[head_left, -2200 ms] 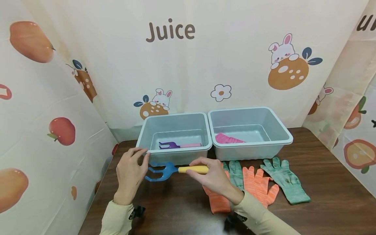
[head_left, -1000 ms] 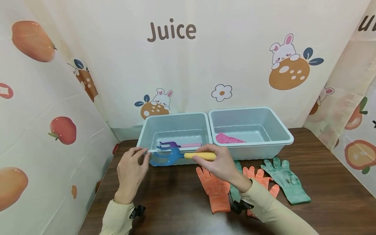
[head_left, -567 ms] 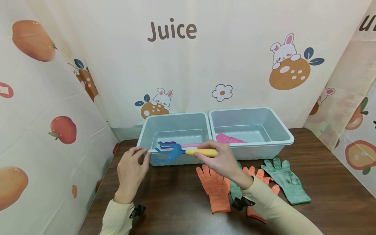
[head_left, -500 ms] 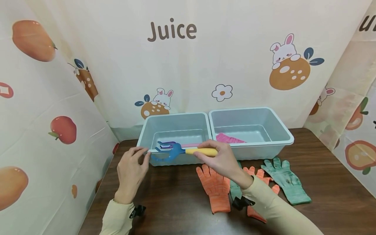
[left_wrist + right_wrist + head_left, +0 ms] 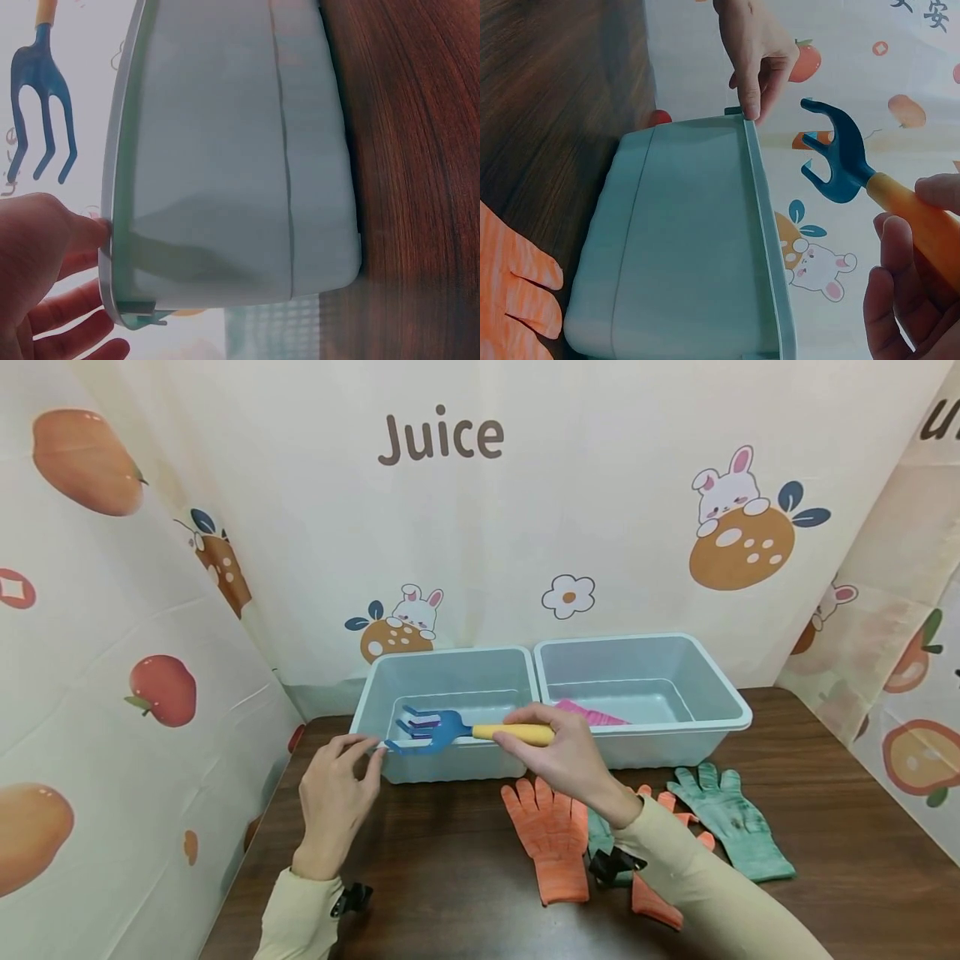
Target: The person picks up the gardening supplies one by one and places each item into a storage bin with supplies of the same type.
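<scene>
My right hand (image 5: 558, 752) grips the yellow handle of a hand rake (image 5: 517, 733) with a blue three-pronged head. In the head view the head overlaps the front rim of the left light-blue bin (image 5: 450, 766), prongs pointing left; the wrist views show it above rim height. My left hand (image 5: 337, 802) pinches that bin's front left corner rim between thumb and fingers, seen closely in the left wrist view. Inside the bin lies a purple-headed rake (image 5: 424, 723), now mostly hidden behind the blue one.
A second light-blue bin (image 5: 652, 747) stands alongside on the right, a pink glove (image 5: 592, 716) inside. On the brown table in front lie orange gloves (image 5: 551, 843) and green gloves (image 5: 738, 827), partly under my right forearm. A printed curtain (image 5: 480, 543) hangs behind.
My right hand has lifted the blue rake from in front of the left bin up to its front rim, and the prongs have tilted. My left hand has stayed on the corner.
</scene>
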